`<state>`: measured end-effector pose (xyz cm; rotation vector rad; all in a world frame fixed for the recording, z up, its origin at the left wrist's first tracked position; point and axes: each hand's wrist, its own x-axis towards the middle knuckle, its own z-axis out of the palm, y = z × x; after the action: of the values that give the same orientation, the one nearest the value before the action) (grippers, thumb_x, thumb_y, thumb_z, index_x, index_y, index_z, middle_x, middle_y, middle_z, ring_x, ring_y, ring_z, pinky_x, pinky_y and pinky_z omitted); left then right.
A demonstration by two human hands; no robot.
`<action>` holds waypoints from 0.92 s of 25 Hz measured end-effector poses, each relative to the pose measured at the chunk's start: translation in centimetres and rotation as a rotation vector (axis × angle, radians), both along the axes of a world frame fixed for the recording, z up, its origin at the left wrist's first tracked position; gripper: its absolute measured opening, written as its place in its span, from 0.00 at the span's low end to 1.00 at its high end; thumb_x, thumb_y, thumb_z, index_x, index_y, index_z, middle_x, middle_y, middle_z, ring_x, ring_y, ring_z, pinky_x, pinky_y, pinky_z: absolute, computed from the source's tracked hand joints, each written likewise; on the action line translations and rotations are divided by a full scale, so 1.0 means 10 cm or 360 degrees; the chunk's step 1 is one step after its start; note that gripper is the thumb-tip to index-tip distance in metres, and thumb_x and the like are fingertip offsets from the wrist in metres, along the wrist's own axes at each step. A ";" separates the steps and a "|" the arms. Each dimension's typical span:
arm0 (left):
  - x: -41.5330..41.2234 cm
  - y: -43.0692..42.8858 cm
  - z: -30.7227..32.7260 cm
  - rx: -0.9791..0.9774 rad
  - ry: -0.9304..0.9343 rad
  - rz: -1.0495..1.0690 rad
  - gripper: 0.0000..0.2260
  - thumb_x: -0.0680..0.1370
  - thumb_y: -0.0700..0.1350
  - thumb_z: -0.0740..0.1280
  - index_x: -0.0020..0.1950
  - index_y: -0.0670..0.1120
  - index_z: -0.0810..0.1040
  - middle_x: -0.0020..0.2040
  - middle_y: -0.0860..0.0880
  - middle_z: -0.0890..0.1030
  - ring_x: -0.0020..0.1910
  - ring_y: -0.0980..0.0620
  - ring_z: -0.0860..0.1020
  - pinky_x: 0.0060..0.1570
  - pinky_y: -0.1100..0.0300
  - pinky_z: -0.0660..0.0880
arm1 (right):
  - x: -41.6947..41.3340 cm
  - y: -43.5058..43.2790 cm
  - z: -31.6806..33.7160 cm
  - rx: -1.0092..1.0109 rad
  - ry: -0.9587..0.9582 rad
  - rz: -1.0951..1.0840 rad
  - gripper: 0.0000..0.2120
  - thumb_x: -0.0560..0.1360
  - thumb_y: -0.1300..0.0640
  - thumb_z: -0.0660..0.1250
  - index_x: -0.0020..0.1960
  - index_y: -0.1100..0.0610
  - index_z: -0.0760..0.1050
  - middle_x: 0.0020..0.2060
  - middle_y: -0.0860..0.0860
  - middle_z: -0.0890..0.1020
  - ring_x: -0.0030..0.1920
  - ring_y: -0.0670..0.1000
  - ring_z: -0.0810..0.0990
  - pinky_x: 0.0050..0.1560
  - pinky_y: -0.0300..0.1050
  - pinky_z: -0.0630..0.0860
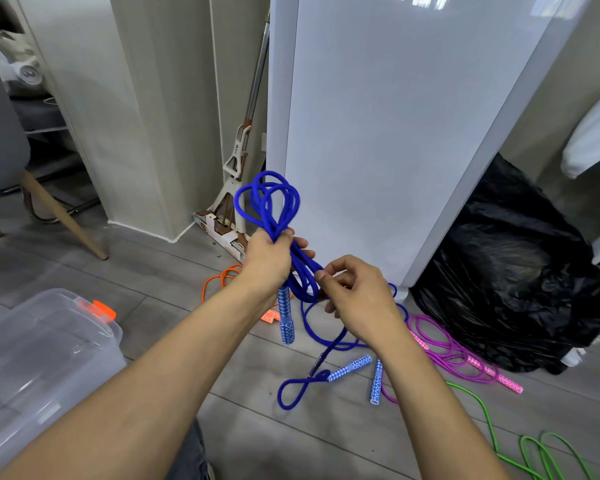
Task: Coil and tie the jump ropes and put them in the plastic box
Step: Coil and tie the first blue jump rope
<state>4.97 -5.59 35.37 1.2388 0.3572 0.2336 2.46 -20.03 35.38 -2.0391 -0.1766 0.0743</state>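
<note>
Your left hand (269, 258) is closed in a fist round the middle of the blue jump rope (274, 202), with several loops standing up out of the top of the fist and more strands running down out of it towards your right hand (357, 296). That right hand has its fingers curled and pinches one of those strands between thumb and forefinger, close beside the left. One blue patterned handle (286, 317) hangs straight down just under your left wrist. Blue rope trails from below your hands to the floor, where a second blue handle (350, 368) lies under your right hand with a small loop of rope at its end, and a third blue handle (376, 382) lies partly hidden behind your right forearm; whether that one belongs to the same rope cannot be told. Beyond your left wrist an orange rope (222, 278) lies loose on the floor. To the outside of your right forearm sprawls a pink rope (444, 344), and nearer you on that side a green rope (534, 448). The clear plastic box (49, 358), with an orange latch (104, 310), sits well to the left of your left forearm. A black bag (516, 271) slumps beyond the pink rope, beside a tall white panel (395, 133) straight ahead of your hands.
</note>
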 end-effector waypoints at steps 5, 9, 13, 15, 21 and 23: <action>0.15 0.35 0.02 -0.0160 -0.0004 0.0511 0.03 0.83 0.38 0.57 0.53 0.41 0.69 0.35 0.47 0.74 0.26 0.49 0.77 0.33 0.55 0.79 | -0.02 -0.13 -0.02 -0.0258 0.0236 0.0539 0.10 0.83 0.55 0.61 0.50 0.54 0.81 0.32 0.50 0.83 0.29 0.46 0.78 0.36 0.45 0.75; 0.25 0.75 -0.01 -0.0168 0.0080 0.0979 0.06 0.82 0.39 0.57 0.55 0.39 0.70 0.43 0.40 0.79 0.31 0.49 0.79 0.38 0.52 0.81 | 0.05 -0.32 -0.01 -0.0366 0.0338 0.0570 0.12 0.83 0.56 0.61 0.49 0.58 0.81 0.32 0.51 0.82 0.31 0.49 0.78 0.37 0.43 0.75; 0.25 0.83 -0.02 0.0027 0.0147 0.1014 0.08 0.81 0.40 0.59 0.58 0.40 0.72 0.43 0.45 0.80 0.39 0.49 0.77 0.37 0.57 0.78 | 0.15 -0.54 -0.04 -0.0635 0.0296 0.0298 0.12 0.79 0.51 0.66 0.41 0.56 0.81 0.26 0.48 0.79 0.26 0.47 0.75 0.33 0.41 0.72; 0.21 0.71 0.03 0.0204 0.0112 0.0809 0.03 0.82 0.40 0.59 0.50 0.45 0.71 0.37 0.49 0.75 0.35 0.50 0.74 0.32 0.61 0.72 | 0.20 -0.59 -0.04 -0.0625 0.0094 0.0133 0.14 0.79 0.47 0.66 0.39 0.53 0.79 0.22 0.46 0.75 0.23 0.45 0.68 0.31 0.40 0.67; 0.06 0.43 0.08 0.0703 -0.0103 -0.0219 0.06 0.83 0.39 0.59 0.48 0.46 0.71 0.36 0.48 0.79 0.31 0.49 0.78 0.42 0.47 0.78 | 0.14 -0.45 0.01 -0.0273 -0.0100 0.0216 0.09 0.79 0.48 0.67 0.42 0.50 0.81 0.24 0.45 0.72 0.27 0.45 0.67 0.33 0.43 0.67; -0.02 0.35 0.09 0.0901 -0.0120 -0.0515 0.04 0.83 0.41 0.59 0.55 0.48 0.73 0.43 0.50 0.84 0.39 0.50 0.83 0.48 0.49 0.80 | 0.13 -0.43 0.02 -0.0262 -0.0129 0.0231 0.09 0.79 0.48 0.67 0.43 0.49 0.81 0.26 0.47 0.74 0.29 0.45 0.68 0.33 0.43 0.67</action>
<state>4.76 -2.10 36.31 1.8167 0.0140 0.1023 3.78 -24.30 35.62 -2.1924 -0.3804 0.0998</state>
